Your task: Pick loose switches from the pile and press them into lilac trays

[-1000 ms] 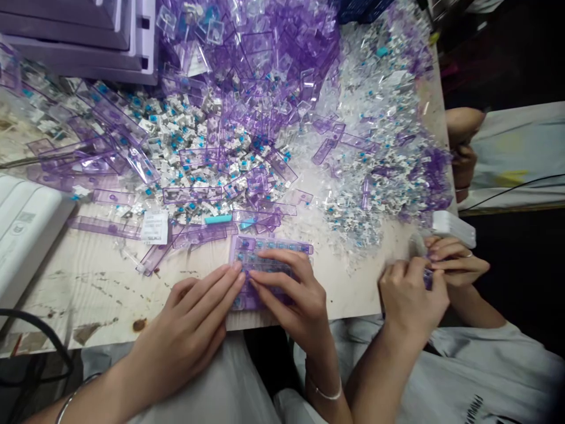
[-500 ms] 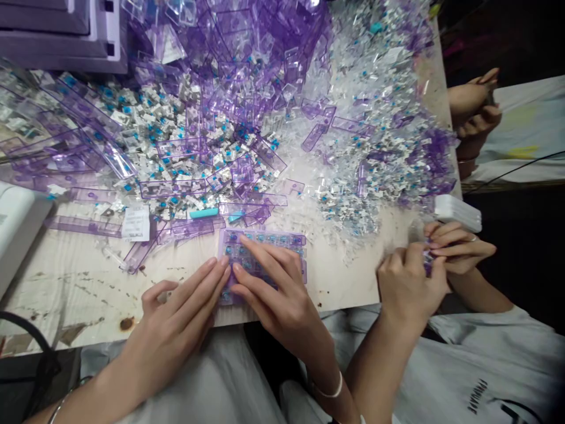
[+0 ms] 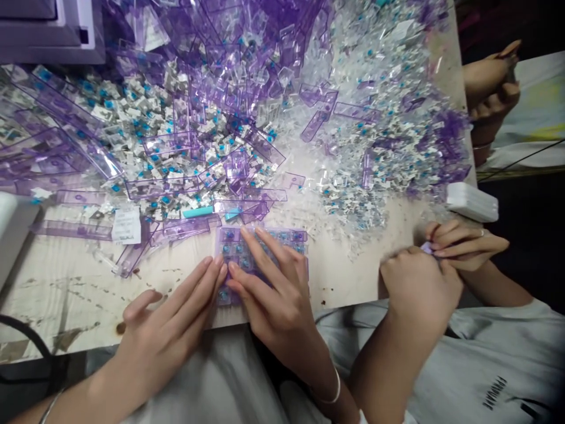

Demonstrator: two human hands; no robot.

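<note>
We have both hands on a purple translucent tray (image 3: 227, 247) of blue-stemmed keyboard switches, which sits just in from the near edge of a scuffed, stained wooden table (image 3: 66, 300), about mid-table. Our left hand (image 3: 163, 333) is open, its fingers straight and close together, their tips touching the tray's left side, with the thumb spread wide and off the tray. Our right hand (image 3: 278, 303) is open too, its fingers lightly fanned across the top of the tray. Neither hand closes around it.

Beyond the tray lies a big heap of loose switches (image 3: 163, 159) mixed with clear purple strips (image 3: 75, 229). A paper label (image 3: 126, 227) and a turquoise bar (image 3: 197, 212) lie just past the tray, and more scattered switch parts (image 3: 379, 141) spread to the right. A lilac drawer unit (image 3: 44, 35) stands at the far left.

To our right, a co-worker's hands (image 3: 441, 253) pinch a small purple piece (image 3: 426, 248) beside a white block (image 3: 472, 202). Another person's hands (image 3: 492, 88) show past the table's far right edge.
</note>
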